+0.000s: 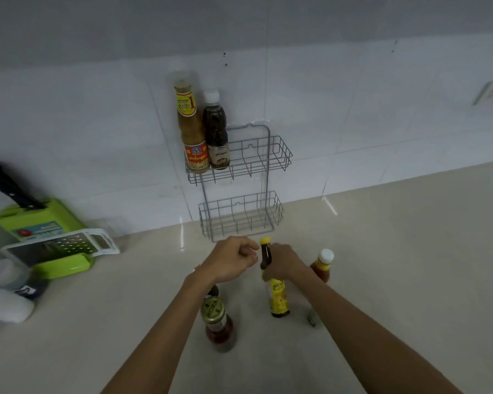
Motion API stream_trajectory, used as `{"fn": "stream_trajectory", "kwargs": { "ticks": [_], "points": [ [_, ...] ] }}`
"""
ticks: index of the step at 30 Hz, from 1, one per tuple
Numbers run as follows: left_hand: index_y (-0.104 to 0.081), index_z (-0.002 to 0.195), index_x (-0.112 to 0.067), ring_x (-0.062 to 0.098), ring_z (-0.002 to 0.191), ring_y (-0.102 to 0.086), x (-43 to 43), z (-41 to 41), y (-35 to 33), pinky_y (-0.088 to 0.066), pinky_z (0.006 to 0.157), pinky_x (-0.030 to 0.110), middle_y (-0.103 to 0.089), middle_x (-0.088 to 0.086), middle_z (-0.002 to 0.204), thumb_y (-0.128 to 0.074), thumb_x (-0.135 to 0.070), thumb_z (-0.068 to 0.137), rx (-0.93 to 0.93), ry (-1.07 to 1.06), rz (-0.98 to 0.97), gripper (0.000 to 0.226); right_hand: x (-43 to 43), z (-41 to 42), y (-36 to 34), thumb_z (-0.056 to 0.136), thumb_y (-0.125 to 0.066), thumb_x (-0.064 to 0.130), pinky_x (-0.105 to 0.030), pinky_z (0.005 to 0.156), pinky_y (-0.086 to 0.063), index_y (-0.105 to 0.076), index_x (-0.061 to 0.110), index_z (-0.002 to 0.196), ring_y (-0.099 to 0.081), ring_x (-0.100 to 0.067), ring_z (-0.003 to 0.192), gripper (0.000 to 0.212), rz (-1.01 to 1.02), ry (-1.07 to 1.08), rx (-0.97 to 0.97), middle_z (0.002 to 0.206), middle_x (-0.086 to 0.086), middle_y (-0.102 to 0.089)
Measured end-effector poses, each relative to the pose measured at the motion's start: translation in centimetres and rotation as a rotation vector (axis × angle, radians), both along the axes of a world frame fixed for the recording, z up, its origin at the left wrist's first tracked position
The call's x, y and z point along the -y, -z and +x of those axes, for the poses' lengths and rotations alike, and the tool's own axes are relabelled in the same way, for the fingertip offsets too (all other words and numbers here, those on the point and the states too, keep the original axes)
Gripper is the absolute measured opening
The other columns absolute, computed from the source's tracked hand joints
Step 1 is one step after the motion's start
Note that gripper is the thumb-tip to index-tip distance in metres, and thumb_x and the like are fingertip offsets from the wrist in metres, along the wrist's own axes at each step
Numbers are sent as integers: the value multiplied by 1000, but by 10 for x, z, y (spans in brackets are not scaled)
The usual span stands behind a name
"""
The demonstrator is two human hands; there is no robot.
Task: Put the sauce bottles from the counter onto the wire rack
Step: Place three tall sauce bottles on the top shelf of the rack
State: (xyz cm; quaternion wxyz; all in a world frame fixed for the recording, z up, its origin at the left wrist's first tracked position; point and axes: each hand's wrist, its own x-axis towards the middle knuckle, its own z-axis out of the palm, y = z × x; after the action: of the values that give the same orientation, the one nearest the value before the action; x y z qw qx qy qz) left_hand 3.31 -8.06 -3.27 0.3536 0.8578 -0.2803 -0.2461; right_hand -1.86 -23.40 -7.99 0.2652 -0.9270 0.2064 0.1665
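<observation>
**Yellow-capped bottle in my right hand, below the rack**

My right hand [285, 264] is wrapped around the upper part of the yellow-labelled sauce bottle [276, 291], fingers pressed round its dark neck under the yellow cap. The bottle is upright, its base at or just above the counter [396, 251]; I cannot tell whether it touches. My left hand [234, 258] is just beside the cap, fingers curled in a loose fist with nothing in it, close to the bottle but not gripping it.

To the right of my right hand stands an orange sauce bottle with a white cap [322, 265]. Nearer me, under my left forearm, stands a red sauce bottle with a gold lid [218, 322].

Beyond my hands the wire rack [241, 191] hangs on the tiled wall. Its upper basket holds a tall tan sauce bottle [191, 129] and a dark sauce bottle [216, 132], side by side at the left end.

Far left on the counter lie a green knife block [37, 217] and a grater [63, 247].
</observation>
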Motion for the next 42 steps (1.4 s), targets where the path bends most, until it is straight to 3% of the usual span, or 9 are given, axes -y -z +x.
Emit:
{"fn": "stream_trajectory", "kwargs": {
  "ticks": [5,12,15,20,25,29,33,36,42],
  "points": [
    [-45,140,-21,15,103,-63,2,0,-9,-53,82,27,-60,0,125,-79,-25,76,-92,-50,-15,72,2,8,-80,67,-83,27,-20,54,-42,-62,14,82,-61,-17,76,29,82,122,430,74,5,-57],
    [-62,103,-21,6,76,-62,17,33,-71,-43,59,5,-62,-15,81,-75,-22,81,247,-205,-250,25,-2,36,-154,70,-83,34,-18,69,-41,-65,19,110,-61,-15,92,46,121,120,764,100,4,-66],
    [-65,103,-18,2,74,-61,18,55,-98,-44,61,5,-64,-13,80,-73,-17,82,342,-191,-334,23,-1,52,-167,79,-75,41,-10,60,-36,-66,20,103,-63,-13,85,33,144,119,771,88,9,-64],
    [-64,118,-16,-7,84,-60,23,90,-127,-39,65,-8,-68,-12,99,-75,-11,81,354,-220,-401,38,6,99,-182,82,-73,42,-26,65,-43,-66,13,98,-66,-20,84,33,90,164,931,94,-3,-72],
    [-57,101,-25,8,86,-53,29,125,-116,-40,70,2,-58,-5,94,-65,-4,86,305,-229,-239,27,25,151,-174,85,-71,33,-27,69,-41,-61,5,104,-58,-20,83,35,98,231,873,93,-5,-64],
    [-70,104,-3,19,92,-62,38,140,-100,-42,73,4,-66,1,95,-62,0,87,329,-223,-181,19,28,174,-150,87,-68,29,-27,68,-40,-61,2,103,-61,-22,83,32,99,217,794,92,-7,-65],
    [-71,94,-6,28,97,-66,47,147,-89,-51,85,31,-70,6,91,-63,2,85,315,-263,-227,15,27,182,-134,88,-65,23,-35,69,-52,-56,3,110,-66,-27,88,31,151,219,809,99,-10,-69],
    [-72,100,-4,23,99,-66,48,147,-86,-52,86,26,-74,9,100,-63,-1,86,321,-299,-246,17,30,183,-133,83,-70,24,-42,78,-58,-56,6,112,-68,-28,91,37,112,203,780,104,-11,-71],
    [-69,115,-10,7,91,-62,31,123,-99,-41,71,-6,-68,-6,98,-63,-6,89,319,-296,-318,28,31,164,-137,82,-71,17,-14,55,-39,-56,4,113,-59,-17,86,38,97,181,736,94,1,-59]
  ]
}}
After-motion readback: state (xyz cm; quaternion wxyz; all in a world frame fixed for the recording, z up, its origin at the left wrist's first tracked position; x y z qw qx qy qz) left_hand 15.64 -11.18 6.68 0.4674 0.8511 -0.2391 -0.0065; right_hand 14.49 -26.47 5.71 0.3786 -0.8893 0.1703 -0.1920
